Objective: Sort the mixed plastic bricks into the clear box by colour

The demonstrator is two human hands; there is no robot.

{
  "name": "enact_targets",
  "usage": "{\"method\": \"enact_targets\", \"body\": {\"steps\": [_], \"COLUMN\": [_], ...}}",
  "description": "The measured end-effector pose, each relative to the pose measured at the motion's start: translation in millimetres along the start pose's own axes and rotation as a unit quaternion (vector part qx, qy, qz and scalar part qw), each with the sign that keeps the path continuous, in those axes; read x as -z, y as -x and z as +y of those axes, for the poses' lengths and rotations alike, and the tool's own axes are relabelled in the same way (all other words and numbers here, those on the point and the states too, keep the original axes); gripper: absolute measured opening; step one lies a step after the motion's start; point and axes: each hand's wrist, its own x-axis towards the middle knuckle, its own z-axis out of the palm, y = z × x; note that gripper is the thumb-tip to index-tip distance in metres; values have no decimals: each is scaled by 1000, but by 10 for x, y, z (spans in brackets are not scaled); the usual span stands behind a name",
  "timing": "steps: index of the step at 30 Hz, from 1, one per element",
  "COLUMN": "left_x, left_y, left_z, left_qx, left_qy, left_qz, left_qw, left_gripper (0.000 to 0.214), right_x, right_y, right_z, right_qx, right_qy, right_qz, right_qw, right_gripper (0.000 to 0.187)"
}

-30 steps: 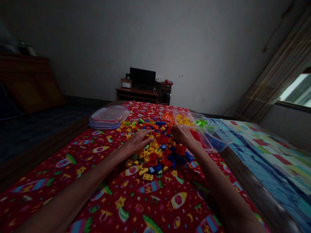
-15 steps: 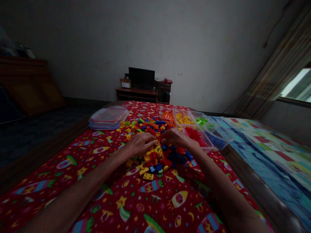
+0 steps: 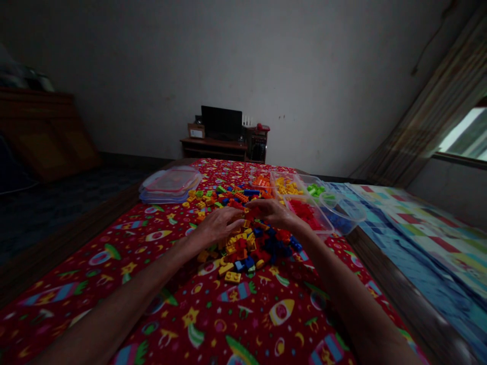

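A heap of red, yellow, blue, orange and green toy bricks (image 3: 249, 243) lies on a red patterned cloth (image 3: 198, 314). My left hand (image 3: 218, 224) rests palm down on the heap's left side with its fingers curled together over the bricks. Just to its right, my right hand (image 3: 272, 213) is lifted slightly above the heap, fingers pinched round a red brick (image 3: 254, 211). The two hands nearly touch at the fingertips.
Clear plastic tubs hold sorted bricks at the right: orange (image 3: 262, 181), yellow (image 3: 286, 186), green (image 3: 315, 189), red (image 3: 306, 212) and blue (image 3: 338, 219). Stacked lids (image 3: 171, 183) lie at the far left. A wooden edge borders the cloth; a small TV stand (image 3: 224, 144) is behind.
My right hand has moved left from the red tub to the heap's middle and closed on a red brick. My left hand's fingers have curled in and shifted slightly.
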Motion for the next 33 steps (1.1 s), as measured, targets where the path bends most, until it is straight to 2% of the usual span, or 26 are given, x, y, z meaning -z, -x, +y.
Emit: {"method": "enact_targets", "body": {"steps": [5,10,16,19,23,28,33], "left_x": [7,37,66,86,82,33,18], "left_y": [-6,13,20,26,34,30,27], "left_z": [35,93,194,206,168,123,105], "left_qx": [37,29,33,39,41,35,30], "left_qy": [15,-13,-49,-43,-17,8,32], "left_qz": [46,52,92,92,90,93,61], "left_qw": [998,998,994,994,995,995,997], "left_gripper": [43,23,12,10,9,17,27], "right_x": [-95,-159,-97,-75,-86,-55,223], "right_y": [-15,-33,24,52,49,16,40], "right_z": [-19,43,-148,-269,-292,-190,-93], "right_qx": [11,27,-4,-7,12,1,-35], "right_qy": [-63,-88,51,94,88,128,156], "right_qz": [-13,-12,-29,-42,-8,45,121], "right_qw": [998,996,998,995,996,991,980], "right_gripper": [53,58,62,60,51,24,21]}}
